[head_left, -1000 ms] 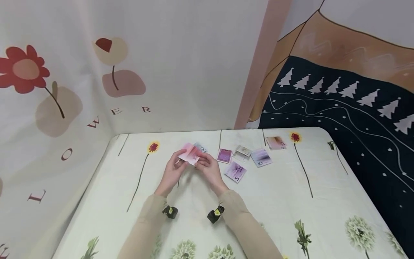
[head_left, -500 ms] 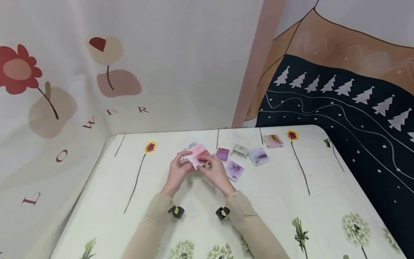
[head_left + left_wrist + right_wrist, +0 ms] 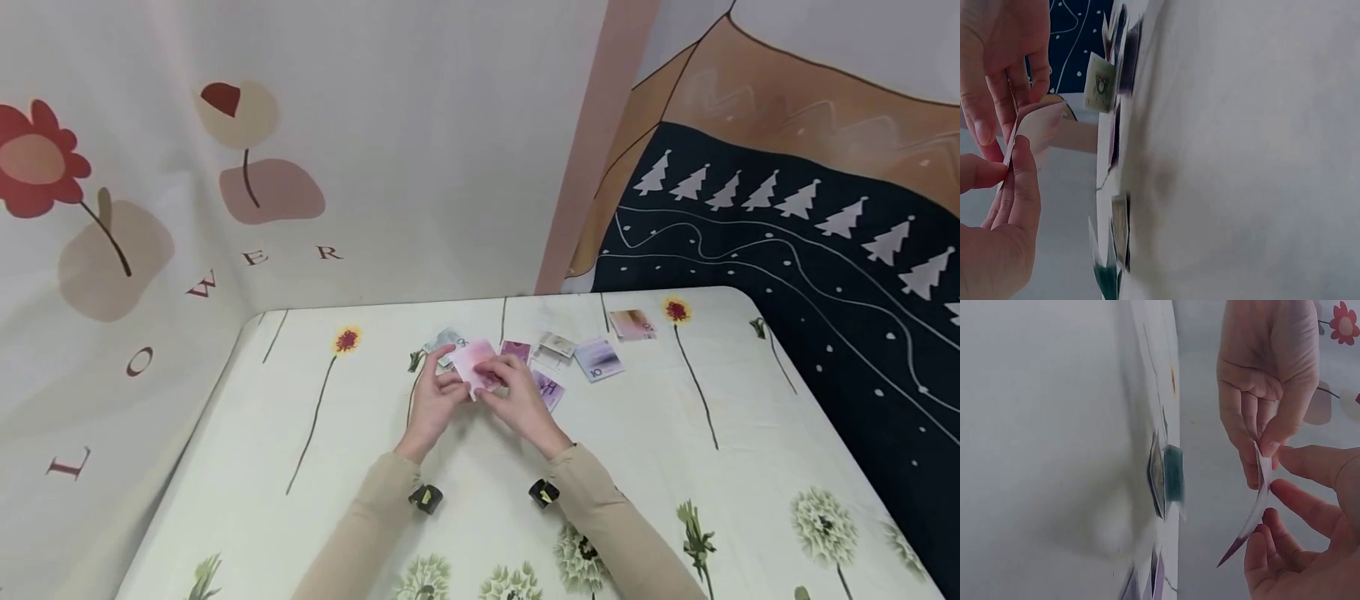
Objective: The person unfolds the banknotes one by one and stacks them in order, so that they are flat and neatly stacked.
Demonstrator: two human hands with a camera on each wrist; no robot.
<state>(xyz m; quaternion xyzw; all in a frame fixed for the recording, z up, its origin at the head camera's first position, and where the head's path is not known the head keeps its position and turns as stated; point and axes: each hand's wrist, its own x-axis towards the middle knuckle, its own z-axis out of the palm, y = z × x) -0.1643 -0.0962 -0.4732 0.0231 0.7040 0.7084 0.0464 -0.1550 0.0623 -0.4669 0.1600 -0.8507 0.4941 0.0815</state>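
Note:
A pink banknote [image 3: 471, 358] is held up between both hands over the far part of the table. My left hand [image 3: 437, 400] pinches its left edge between thumb and fingers. From the right, my right hand [image 3: 517, 402] pinches the same note, its fingers covering part of the print. Seen edge-on in the right wrist view, the banknote [image 3: 1255, 515] is thin and bowed, with a darker purple end. In the left wrist view the fingertips of both hands nearly meet along the note [image 3: 1041, 125]. Just behind it lies a teal-grey banknote [image 3: 444, 340].
Right of the hands lie a magenta note [image 3: 516, 349], a purple note [image 3: 549, 388] partly hidden by the right hand, a folded beige note [image 3: 557, 345], a bluish 10 note [image 3: 598, 360] and an orange-pink note [image 3: 632, 325]. The flowered tablecloth [image 3: 300, 533] meets a fabric wall behind.
Both hands have shifted right with the pink banknote, uncovering the teal-grey note and overlapping the purple one. The right fingers have moved further over the note's face.

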